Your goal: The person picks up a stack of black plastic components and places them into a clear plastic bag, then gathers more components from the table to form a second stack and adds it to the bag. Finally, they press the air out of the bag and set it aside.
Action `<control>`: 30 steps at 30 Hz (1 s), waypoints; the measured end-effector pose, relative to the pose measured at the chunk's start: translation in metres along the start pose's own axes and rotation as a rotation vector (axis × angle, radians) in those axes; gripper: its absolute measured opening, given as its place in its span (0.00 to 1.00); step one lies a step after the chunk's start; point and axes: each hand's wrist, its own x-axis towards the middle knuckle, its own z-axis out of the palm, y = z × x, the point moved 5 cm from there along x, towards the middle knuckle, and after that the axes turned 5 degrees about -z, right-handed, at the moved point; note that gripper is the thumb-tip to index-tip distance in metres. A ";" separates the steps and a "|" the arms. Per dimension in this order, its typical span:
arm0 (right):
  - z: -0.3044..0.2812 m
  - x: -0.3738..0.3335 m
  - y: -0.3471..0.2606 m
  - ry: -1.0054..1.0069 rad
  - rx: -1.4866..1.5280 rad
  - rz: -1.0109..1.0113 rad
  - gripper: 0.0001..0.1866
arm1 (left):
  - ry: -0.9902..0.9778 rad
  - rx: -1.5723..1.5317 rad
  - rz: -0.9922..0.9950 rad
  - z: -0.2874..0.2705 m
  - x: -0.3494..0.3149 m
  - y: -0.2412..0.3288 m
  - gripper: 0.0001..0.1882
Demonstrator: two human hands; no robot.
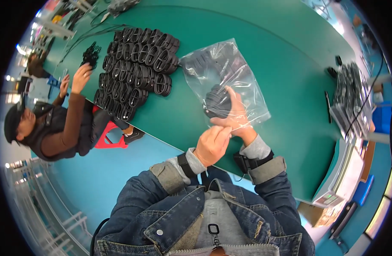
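Note:
A clear plastic bag lies over the green table in front of me, its mouth toward my body. My right hand reaches into the bag, closed around a bundle of coiled black cables. Close beside it, my left hand is closed in a pinch at the bag's near edge. Left of the bag, many coiled black cables stand packed together in rows. Further black shapes show dimly through the far part of the bag; I cannot tell what they are.
At the left, a co-worker sits by the green table, hands raised near loose black cables. A stack of plastic-wrapped items lies at the right edge, near a black pen. A white device stands at the lower right.

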 end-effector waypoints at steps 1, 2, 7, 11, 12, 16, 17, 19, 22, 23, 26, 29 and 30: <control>0.007 0.013 -0.004 -0.043 0.022 -0.021 0.50 | -0.030 0.007 -0.035 0.004 -0.007 -0.002 0.14; 0.013 0.023 -0.006 -0.085 0.043 -0.040 0.50 | -0.061 0.012 -0.069 0.008 -0.014 -0.004 0.15; 0.041 0.046 0.014 0.053 -0.320 0.167 0.54 | -0.099 -0.131 -0.087 0.013 -0.031 0.006 0.14; 0.049 0.041 0.015 0.231 -0.515 0.195 0.58 | -0.019 0.006 -0.189 0.011 -0.042 -0.007 0.12; 0.048 0.039 0.017 0.210 -0.529 0.188 0.58 | 0.019 0.022 -0.381 0.010 -0.049 -0.017 0.12; 0.041 0.036 0.016 0.137 -0.550 0.051 0.58 | -0.019 0.017 -0.805 0.007 -0.063 -0.040 0.11; 0.039 0.033 0.019 0.095 -0.545 -0.066 0.58 | -0.138 -0.019 -0.853 0.013 -0.064 -0.042 0.11; 0.030 0.023 0.025 0.049 -0.543 -0.180 0.58 | -0.258 -0.062 -0.900 0.023 -0.069 -0.041 0.12; 0.025 0.020 0.032 0.022 -0.471 -0.269 0.49 | -0.250 -0.197 -0.946 0.041 -0.086 -0.053 0.14; 0.021 0.019 0.032 0.021 -0.469 -0.272 0.49 | -0.247 -0.195 -0.947 0.043 -0.088 -0.054 0.14; 0.012 0.018 0.040 0.090 -0.473 -0.153 0.34 | -0.200 -0.220 -0.953 0.046 -0.097 -0.058 0.15; 0.022 0.032 0.045 0.121 -0.400 -0.087 0.27 | -0.236 -0.068 -0.833 0.049 -0.095 -0.053 0.13; 0.027 0.037 0.048 0.132 -0.364 -0.052 0.24 | -0.252 0.005 -0.775 0.049 -0.093 -0.051 0.13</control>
